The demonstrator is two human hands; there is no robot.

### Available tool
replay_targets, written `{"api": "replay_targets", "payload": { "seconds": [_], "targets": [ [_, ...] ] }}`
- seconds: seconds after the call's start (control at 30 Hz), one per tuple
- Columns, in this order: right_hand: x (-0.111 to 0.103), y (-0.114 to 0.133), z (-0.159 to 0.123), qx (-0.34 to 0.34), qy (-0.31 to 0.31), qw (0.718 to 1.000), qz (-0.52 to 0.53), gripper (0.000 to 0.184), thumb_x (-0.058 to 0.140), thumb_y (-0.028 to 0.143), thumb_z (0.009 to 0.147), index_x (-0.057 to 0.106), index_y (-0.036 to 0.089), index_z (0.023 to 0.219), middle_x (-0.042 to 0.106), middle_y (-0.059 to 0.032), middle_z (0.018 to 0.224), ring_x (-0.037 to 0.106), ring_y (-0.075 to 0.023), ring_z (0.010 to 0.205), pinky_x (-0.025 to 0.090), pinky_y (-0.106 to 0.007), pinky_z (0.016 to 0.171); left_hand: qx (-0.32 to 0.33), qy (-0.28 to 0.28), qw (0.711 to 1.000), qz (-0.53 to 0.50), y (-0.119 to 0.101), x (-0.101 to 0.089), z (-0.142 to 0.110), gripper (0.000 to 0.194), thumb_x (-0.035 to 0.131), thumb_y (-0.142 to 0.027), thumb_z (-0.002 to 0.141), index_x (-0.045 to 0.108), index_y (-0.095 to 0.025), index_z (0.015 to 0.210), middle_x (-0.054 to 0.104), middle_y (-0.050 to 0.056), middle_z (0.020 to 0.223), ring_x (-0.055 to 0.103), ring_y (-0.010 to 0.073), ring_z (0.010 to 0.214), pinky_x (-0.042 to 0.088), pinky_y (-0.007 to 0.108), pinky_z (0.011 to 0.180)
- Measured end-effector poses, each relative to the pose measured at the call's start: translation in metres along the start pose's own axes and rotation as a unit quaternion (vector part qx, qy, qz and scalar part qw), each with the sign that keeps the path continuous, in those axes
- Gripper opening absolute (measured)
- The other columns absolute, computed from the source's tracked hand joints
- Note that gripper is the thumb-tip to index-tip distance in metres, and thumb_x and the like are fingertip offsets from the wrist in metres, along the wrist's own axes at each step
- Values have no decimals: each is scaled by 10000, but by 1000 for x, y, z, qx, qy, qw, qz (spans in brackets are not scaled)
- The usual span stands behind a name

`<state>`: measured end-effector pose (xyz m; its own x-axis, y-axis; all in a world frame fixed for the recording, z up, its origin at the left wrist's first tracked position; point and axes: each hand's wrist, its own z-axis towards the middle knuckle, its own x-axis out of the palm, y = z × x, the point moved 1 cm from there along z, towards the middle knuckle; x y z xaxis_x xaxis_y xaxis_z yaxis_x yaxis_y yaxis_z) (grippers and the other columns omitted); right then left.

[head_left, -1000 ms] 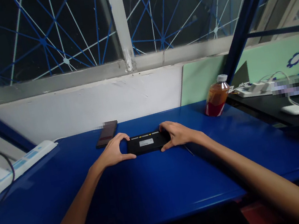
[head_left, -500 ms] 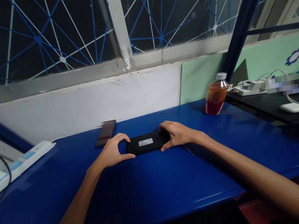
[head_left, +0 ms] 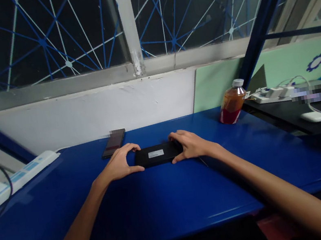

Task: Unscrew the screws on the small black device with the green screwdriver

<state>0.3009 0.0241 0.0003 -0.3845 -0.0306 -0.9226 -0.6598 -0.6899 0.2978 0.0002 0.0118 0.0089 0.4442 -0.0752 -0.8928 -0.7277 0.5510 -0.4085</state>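
A flat black device with a small white label on its top lies on the blue table. My left hand grips its left end, thumb on the near edge and fingers curled over the far edge. My right hand grips its right end the same way. Both hands hold the device between them, low over the table's middle.
A dark phone lies just behind my left hand. A white power strip with a black cable runs along the left. A bottle of amber drink stands at the back right. Beyond it, a black surface holds chargers and cables.
The device has tipped flatter: the far edge with its yellow marks showed a second ago and is hidden now. Both hands kept their grip and hardly shifted.
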Motion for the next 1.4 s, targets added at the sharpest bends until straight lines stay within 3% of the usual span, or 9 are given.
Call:
{"api": "replay_targets", "payload": {
  "seconds": [0.2, 0.27, 0.33, 0.4, 0.5, 0.6, 0.87, 1.1, 1.4],
  "targets": [
    [-2, 2, -1, -33, -38, 999, -4, 860, 700, 679, 677, 484, 156, 1324, 612, -182, 1243, 558, -336, 1150, 442, -459, 950, -5, 27, 1000, 10, 4, -2, -3, 841, 728, -507, 689, 373, -306, 1424, 579, 105, 1198, 547, 342, 1129, 417, 510, 944],
    [-10, 1, 0, -16, -70, 997, -4, 720, 609, 671, 777, 519, 180, 1296, 608, -162, 1273, 564, -310, 1164, 450, -430, 946, -7, 33, 999, 27, 2, -3, -5, 906, 714, -541, 705, 285, -342, 1478, 554, 110, 1275, 492, 377, 1211, 368, 566, 987],
    [-18, -5, 0, 60, -109, 992, -31, 500, 478, 590, 907, 590, 197, 1194, 664, -131, 1171, 613, -271, 1081, 481, -380, 870, -4, 25, 999, 44, -4, -1, -5, 906, 692, -573, 726, 256, -354, 1490, 500, 109, 1381, 426, 393, 1283, 330, 586, 1022],
    [-20, -15, 1, 179, -103, 976, -74, 470, 454, 596, 911, 620, 205, 1112, 713, -103, 1014, 666, -248, 908, 495, -345, 739, 6, 12, 998, 59, -14, 3, -2, 847, 649, -591, 765, 277, -348, 1486, 442, 99, 1456, 398, 382, 1312, 314, 569, 1046],
    [-11, -27, 3, 231, -82, 965, -93, 558, 559, 653, 812, 643, 166, 1070, 724, -123, 821, 678, -282, 752, 474, -349, 613, 35, 8, 996, 82, -31, 15, 6, 763, 594, -610, 808, 352, -306, 1464, 458, 102, 1450, 425, 360, 1286, 332, 527, 1041],
    [2, -33, 7, 241, -57, 964, -100, 569, 626, 666, 736, 674, 166, 1004, 726, -135, 818, 680, -293, 737, 462, -346, 591, 62, 22, 992, 103, -45, 28, 18, 723, 574, -616, 827, 413, -261, 1436, 500, 131, 1408, 457, 357, 1248, 341, 524, 1019],
    [9, -31, 9, 237, -72, 966, -78, 387, 607, 523, 798, 704, 181, 950, 731, -116, 806, 675, -264, 765, 451, -324, 635, 88, 25, 990, 109, -66, 49, 47, 682, 577, -610, 828, 487, -217, 1378, 562, 146, 1312, 518, 345, 1165, 376, 499, 969],
    [-8, -39, 8, 231, -195, 953, 23, 399, 531, 554, 854, 708, 197, 863, 704, -57, 719, 642, -210, 670, 427, -284, 600, 90, 9, 991, 100, -66, 57, 49, 645, 584, -594, 839, 524, -204, 1350, 572, 127, 1268, 523, 325, 1151, 399, 459, 957],
    [-44, -60, -20, 211, -397, 880, 157, 510, 453, 644, 871, 609, 160, 834, 576, -15, 578, 551, -147, 455, 434, -271, 431, 107, 13, 989, 102, -67, 61, 42, 669, 543, -631, 853, 504, -213, 1374, 561, 148, 1315, 520, 347, 1160, 399, 506, 942]
  ]
}}
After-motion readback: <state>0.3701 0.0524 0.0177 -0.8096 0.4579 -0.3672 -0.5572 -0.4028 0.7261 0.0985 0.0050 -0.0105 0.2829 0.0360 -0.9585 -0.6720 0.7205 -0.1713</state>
